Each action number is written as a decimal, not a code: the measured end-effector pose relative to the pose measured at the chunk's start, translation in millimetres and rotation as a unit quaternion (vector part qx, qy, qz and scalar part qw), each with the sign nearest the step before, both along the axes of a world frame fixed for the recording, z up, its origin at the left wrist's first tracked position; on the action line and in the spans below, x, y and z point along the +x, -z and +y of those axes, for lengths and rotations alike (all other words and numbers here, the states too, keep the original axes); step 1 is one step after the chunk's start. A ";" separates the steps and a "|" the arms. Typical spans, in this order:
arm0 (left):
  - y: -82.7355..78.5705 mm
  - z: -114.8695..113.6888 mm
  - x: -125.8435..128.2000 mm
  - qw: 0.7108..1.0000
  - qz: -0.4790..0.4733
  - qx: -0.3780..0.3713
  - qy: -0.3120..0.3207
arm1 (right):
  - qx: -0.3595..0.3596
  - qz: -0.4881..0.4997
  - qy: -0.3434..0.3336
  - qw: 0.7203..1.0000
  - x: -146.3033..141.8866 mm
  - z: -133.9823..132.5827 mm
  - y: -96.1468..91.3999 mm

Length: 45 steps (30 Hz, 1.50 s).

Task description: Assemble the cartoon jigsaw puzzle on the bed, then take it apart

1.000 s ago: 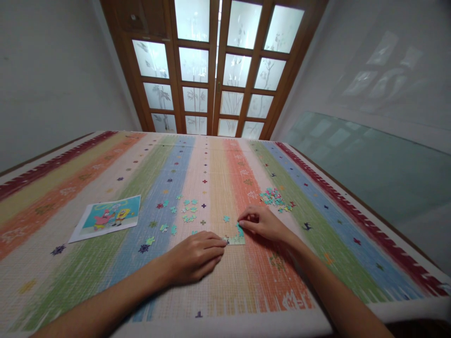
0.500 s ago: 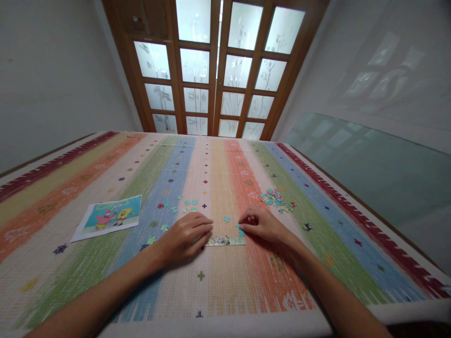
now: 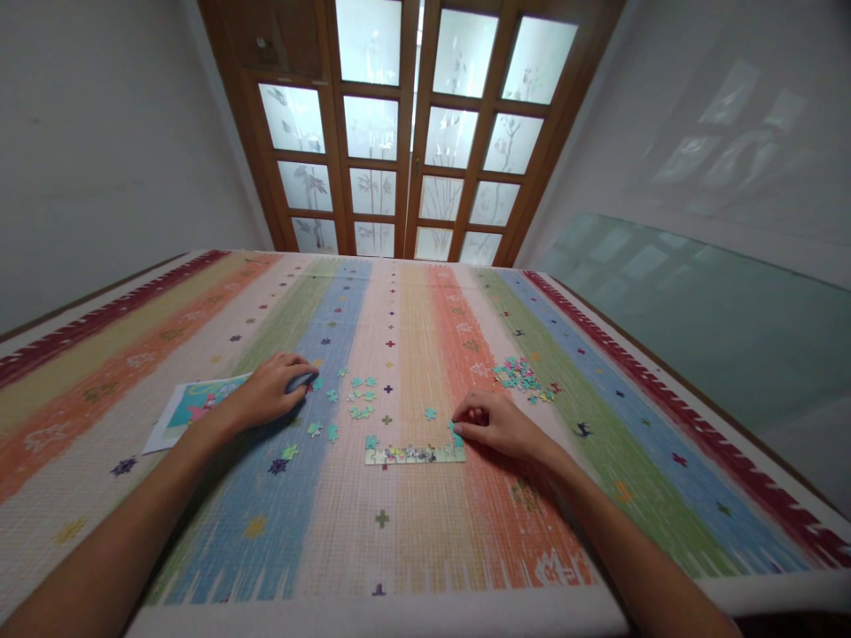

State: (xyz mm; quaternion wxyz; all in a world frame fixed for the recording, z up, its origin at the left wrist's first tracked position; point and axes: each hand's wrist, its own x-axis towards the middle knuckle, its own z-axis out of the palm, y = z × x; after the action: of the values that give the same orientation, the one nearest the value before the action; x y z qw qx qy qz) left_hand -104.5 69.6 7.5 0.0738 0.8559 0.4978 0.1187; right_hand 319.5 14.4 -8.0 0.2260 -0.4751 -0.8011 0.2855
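Note:
My left hand (image 3: 276, 390) reaches over the picture card (image 3: 169, 418), its thumb and fingers apart, beside a loose turquoise puzzle piece (image 3: 317, 383). My right hand (image 3: 497, 424) has its fingers curled and pinched on a turquoise puzzle piece (image 3: 456, 436) at the right end of the joined strip of puzzle pieces (image 3: 416, 455). Another turquoise piece stands up from the strip's left end. A single puzzle piece (image 3: 430, 414) lies above the strip. The card, partly covered by my left hand and forearm, shows cartoon figures on turquoise.
Several loose turquoise pieces (image 3: 363, 412) lie scattered between my hands. A heap of mixed pieces (image 3: 520, 377) sits beyond my right hand. The striped tablecloth (image 3: 425, 532) covers the table. Wooden doors with frosted panes (image 3: 372, 128) stand past the far edge.
My left hand has moved left and away from the strip, uncovering its left end and several loose pieces, and now partly covers the picture card. My right hand has stayed put.

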 end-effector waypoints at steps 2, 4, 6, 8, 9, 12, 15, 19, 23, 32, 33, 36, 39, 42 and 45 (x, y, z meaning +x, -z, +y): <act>0.6 -0.6 -0.1 1.000 0.000 -0.004 0.007 | -0.003 -0.001 -0.001 1.000 0.7 0.9 1.4; 1.9 -0.9 0.8 1.000 -0.006 0.000 0.011 | -0.007 0.000 -0.002 1.000 1.3 1.4 2.3; 3.1 -0.8 2.0 1.000 -0.015 0.008 0.012 | -0.011 0.002 -0.002 1.000 1.5 1.6 2.2; 3.4 -0.8 3.1 1.000 -0.023 0.010 0.011 | -0.015 0.004 -0.003 1.000 1.6 1.4 1.3; 3.1 -0.8 3.8 1.000 -0.026 0.008 0.011 | -0.016 0.005 -0.004 1.000 1.5 1.3 0.8; 1.3 -1.1 5.9 0.999 -0.040 0.002 0.006 | -0.017 0.008 -0.006 1.000 1.4 1.1 0.1; -0.4 -1.6 8.6 0.998 -0.067 -0.012 -0.011 | -0.016 0.016 -0.005 1.000 1.7 1.3 1.4; -1.4 -3.5 14.2 0.992 -0.115 -0.043 -0.034 | -0.011 0.022 -0.004 1.000 2.3 2.2 4.6; -2.9 -8.7 25.2 0.982 -0.171 -0.084 -0.004 | -0.014 0.022 -0.002 1.000 2.6 2.9 5.8; 1.2 -37.8 72.2 0.953 -0.225 -0.144 0.144 | -0.009 0.016 -0.007 1.000 2.0 2.4 3.8; 2.7 -40.8 76.5 0.950 -0.232 -0.150 0.143 | -0.009 0.015 -0.006 1.000 1.9 2.3 3.5; 6.9 -46.3 84.8 0.947 -0.248 -0.161 0.128 | -0.009 0.011 -0.001 1.000 1.5 1.9 3.0; 9.1 -47.0 86.8 0.953 -0.236 -0.148 0.119 | -0.007 0.012 0.000 1.000 1.3 1.9 3.7; 8.7 -45.8 86.5 0.956 -0.223 -0.137 0.135 | -0.002 0.013 -0.001 1.000 1.5 2.2 5.2; 8.2 -45.9 86.9 0.956 -0.212 -0.119 0.162 | -0.003 0.013 0.001 1.000 1.9 2.6 6.1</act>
State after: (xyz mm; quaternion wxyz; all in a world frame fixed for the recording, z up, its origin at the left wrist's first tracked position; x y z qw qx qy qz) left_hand -17.6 23.7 -0.6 0.2973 0.8654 0.3360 0.2233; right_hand 321.4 16.9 -14.1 0.2357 -0.4729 -0.7966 0.2935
